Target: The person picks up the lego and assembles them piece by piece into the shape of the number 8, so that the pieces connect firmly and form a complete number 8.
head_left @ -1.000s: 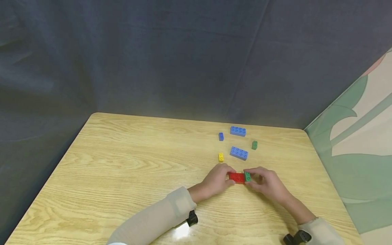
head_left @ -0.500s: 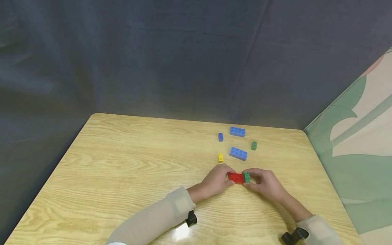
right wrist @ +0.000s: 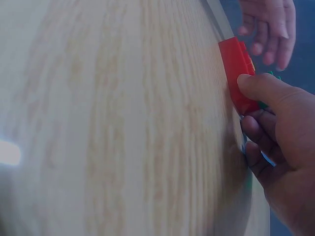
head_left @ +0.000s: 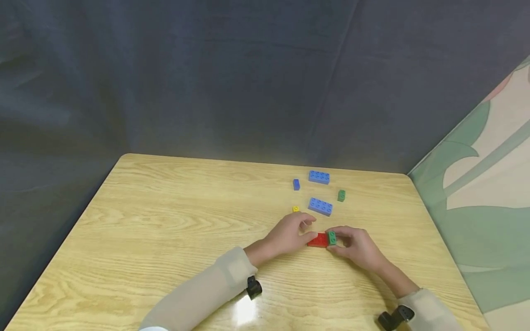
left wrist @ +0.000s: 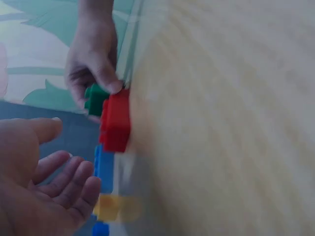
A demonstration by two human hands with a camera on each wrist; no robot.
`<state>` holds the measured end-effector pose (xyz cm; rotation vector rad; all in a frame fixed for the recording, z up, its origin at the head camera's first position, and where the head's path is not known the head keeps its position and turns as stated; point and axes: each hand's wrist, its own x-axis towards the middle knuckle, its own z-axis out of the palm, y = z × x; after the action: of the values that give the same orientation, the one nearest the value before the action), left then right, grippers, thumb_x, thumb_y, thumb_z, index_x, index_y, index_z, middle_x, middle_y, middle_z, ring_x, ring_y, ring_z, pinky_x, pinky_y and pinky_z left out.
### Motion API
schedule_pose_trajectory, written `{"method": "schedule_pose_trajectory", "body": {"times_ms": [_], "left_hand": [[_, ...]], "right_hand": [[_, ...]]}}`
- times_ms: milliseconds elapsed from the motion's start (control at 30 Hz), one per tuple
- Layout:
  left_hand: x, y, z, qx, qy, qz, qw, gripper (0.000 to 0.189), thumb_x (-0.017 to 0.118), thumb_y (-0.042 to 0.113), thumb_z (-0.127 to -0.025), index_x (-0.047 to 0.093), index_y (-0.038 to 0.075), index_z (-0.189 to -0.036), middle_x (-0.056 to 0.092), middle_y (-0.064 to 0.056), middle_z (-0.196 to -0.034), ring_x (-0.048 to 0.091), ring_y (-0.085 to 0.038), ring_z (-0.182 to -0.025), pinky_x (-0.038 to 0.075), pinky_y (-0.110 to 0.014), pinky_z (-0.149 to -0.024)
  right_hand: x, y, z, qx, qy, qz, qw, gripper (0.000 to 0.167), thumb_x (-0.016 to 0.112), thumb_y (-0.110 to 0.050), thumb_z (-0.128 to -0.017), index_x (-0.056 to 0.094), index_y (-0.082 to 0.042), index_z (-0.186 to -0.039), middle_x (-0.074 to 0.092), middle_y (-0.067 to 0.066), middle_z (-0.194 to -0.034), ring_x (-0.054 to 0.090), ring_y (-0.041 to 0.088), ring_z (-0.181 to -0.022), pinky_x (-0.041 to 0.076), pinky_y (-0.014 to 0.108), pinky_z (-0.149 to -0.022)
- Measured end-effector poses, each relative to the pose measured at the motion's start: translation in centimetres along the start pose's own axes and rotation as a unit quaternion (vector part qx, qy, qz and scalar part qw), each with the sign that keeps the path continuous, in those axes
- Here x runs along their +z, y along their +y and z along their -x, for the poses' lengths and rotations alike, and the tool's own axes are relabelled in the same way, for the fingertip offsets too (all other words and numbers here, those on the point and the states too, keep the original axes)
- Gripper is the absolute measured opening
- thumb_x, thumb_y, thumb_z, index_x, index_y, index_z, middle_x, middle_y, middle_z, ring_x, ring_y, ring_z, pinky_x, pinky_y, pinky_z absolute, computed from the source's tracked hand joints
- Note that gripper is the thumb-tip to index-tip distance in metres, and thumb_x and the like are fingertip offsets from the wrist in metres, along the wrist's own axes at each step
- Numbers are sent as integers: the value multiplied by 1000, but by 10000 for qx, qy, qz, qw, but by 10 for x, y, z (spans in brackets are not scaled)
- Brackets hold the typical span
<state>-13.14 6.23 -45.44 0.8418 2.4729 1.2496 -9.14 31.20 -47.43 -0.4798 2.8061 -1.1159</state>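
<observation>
A red brick (head_left: 317, 242) lies on the table, with a small green brick (head_left: 332, 238) on top of its right end. My right hand (head_left: 361, 248) pinches the red brick at that end; in the right wrist view the thumb (right wrist: 253, 86) presses its side. My left hand (head_left: 287, 235) hovers off the red brick's left end, fingers apart from it and loosely bent. In the left wrist view the palm shows bare. Just beyond the left hand is a yellow brick (head_left: 296, 208), partly hidden by it in the head view.
Two long blue bricks (head_left: 320, 206) (head_left: 319, 177), a small blue brick (head_left: 296, 185) and another small green brick (head_left: 341, 195) lie farther back on the wooden table (head_left: 174, 207). A dark curtain (head_left: 232, 82) hangs behind; a patterned panel (head_left: 488, 184) stands at the right.
My left hand has let go of the red brick and moved slightly back and left, covering part of the yellow brick. The right hand keeps its pinch.
</observation>
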Motion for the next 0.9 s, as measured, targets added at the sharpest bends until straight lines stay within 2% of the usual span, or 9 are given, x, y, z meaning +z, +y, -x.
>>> {"method": "schedule_pose_trajectory", "body": {"times_ms": [200, 367, 567, 800, 900], "left_hand": [[-23, -2, -7, 110, 330, 180, 9992, 44, 70, 27, -99, 61, 6, -136, 64, -9, -129, 62, -21, -112, 52, -28, -92], [-34, -9, -17, -82, 488, 69, 9988, 49, 74, 28, -96, 60, 7, -138, 61, -9, -133, 60, -23, -116, 52, -32, -95], [-36, -24, -25, -275, 526, -1, 9982, 53, 77, 27, -93, 60, 5, -139, 60, -10, -135, 59, -25, -120, 50, -35, -102], [-32, -42, -29, -391, 453, -5, 9982, 55, 79, 24, -91, 60, 2, -138, 61, -11, -136, 57, -26, -125, 45, -37, -109], [-30, -46, -30, -412, 386, -46, 9984, 55, 80, 22, -90, 60, 1, -137, 61, -12, -136, 57, -27, -126, 44, -37, -110]], "right_hand": [[0, 0, 0, 15, -14, 20, 10000, 33, 85, -14, -84, 75, -12, -116, 74, 1, -114, 67, 20, -106, 55, 29, -85], [0, -1, -1, 90, -20, 3, 10000, 33, 85, -15, -84, 75, -13, -115, 74, 1, -114, 66, 18, -104, 55, 27, -82], [-1, -1, -1, 104, -41, 0, 9999, 33, 86, -14, -83, 75, -12, -115, 74, 2, -114, 66, 14, -100, 54, 25, -79], [-1, -2, -1, 101, -17, 57, 9999, 34, 86, -14, -83, 75, -12, -115, 74, 1, -114, 66, 15, -103, 55, 26, -82], [0, -2, 0, 140, -1, 22, 9999, 34, 86, -14, -83, 75, -12, -115, 74, 2, -114, 64, 14, -96, 52, 24, -77]]}}
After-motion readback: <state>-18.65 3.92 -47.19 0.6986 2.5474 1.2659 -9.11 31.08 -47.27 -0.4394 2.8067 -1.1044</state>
